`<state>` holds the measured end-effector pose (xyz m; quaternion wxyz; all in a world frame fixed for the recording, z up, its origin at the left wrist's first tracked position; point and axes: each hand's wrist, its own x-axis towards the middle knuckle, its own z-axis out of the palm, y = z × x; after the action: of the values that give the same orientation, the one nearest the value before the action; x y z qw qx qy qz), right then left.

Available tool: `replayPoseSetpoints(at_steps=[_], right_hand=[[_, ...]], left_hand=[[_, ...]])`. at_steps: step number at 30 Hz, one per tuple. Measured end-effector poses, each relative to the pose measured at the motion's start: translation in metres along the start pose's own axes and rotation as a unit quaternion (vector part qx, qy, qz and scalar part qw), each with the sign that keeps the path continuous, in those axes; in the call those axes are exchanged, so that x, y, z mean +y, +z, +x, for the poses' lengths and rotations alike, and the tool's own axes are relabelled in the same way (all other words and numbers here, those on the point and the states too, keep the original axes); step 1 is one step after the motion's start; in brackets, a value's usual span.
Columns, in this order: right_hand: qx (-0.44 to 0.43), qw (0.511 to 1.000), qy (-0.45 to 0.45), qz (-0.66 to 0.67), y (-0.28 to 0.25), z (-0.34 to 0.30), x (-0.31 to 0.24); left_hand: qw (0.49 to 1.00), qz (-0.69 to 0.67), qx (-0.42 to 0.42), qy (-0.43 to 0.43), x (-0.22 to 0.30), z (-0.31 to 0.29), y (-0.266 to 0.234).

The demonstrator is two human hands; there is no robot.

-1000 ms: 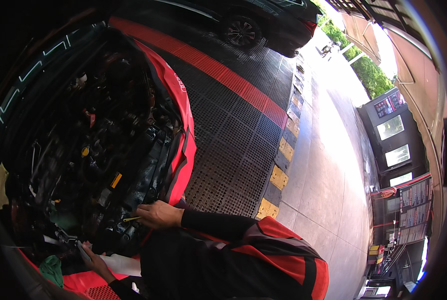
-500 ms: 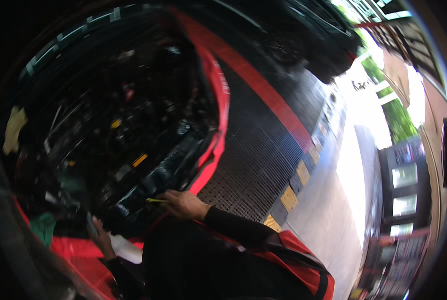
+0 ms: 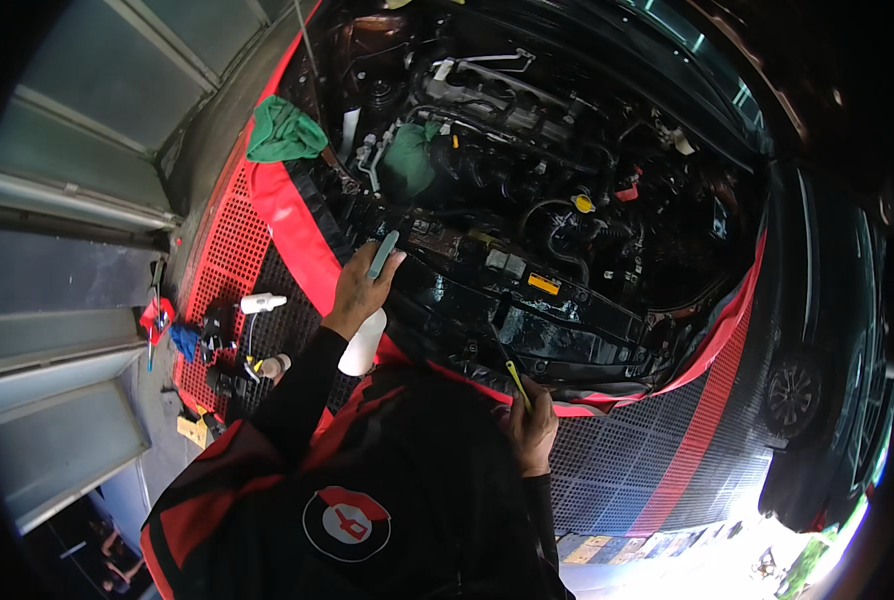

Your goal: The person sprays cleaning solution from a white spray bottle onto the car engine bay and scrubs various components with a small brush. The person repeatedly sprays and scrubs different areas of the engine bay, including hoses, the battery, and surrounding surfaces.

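Observation:
My left hand [image 3: 362, 288] is closed around the neck of a white spray bottle [image 3: 364, 345], its grey-green spray head [image 3: 383, 254] pointing up past my fingers. It is held over the front edge of an open car engine bay [image 3: 507, 165]. Gripped in my right hand [image 3: 533, 430] is a slim brush with a yellow-green handle [image 3: 517, 380]; its dark far end is hard to make out against the bay. The black front panel [image 3: 557, 335] beyond it looks wet. Red and black covers [image 3: 292, 225] line the bay's front edge.
A green cloth [image 3: 285, 131] lies on the left cover, another green cloth [image 3: 408, 160] inside the bay. On the grid floor at left are a white bottle [image 3: 263, 302] and several small items. A dark car [image 3: 817, 400] stands at the right, grey panels [image 3: 67, 250] at the left.
My view has swung round to the left, bringing the floor items and panels into sight. Both hands keep hold of the same things near the bay's front edge.

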<state>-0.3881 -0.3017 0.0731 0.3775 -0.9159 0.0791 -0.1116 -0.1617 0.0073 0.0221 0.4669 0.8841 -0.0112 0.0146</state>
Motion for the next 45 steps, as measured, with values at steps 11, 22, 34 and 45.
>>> replayPoseSetpoints(at_steps=[11,22,34,45], right_hand=[[-0.029,0.999,0.029,0.012,-0.004,0.015,0.005],[-0.055,0.998,0.031,0.016,0.007,0.010,0.011],[-0.048,0.998,0.025,0.010,0.006,-0.001,0.016],[-0.069,0.997,0.020,0.011,0.005,0.013,0.016]], left_hand=[[0.992,0.003,0.053,-0.113,-0.036,0.019,-0.024],[0.979,0.116,0.164,-0.039,-0.025,0.080,-0.067],[0.970,0.182,0.009,-0.163,-0.059,0.020,-0.053],[0.982,0.158,0.103,-0.030,-0.050,0.087,-0.096]])
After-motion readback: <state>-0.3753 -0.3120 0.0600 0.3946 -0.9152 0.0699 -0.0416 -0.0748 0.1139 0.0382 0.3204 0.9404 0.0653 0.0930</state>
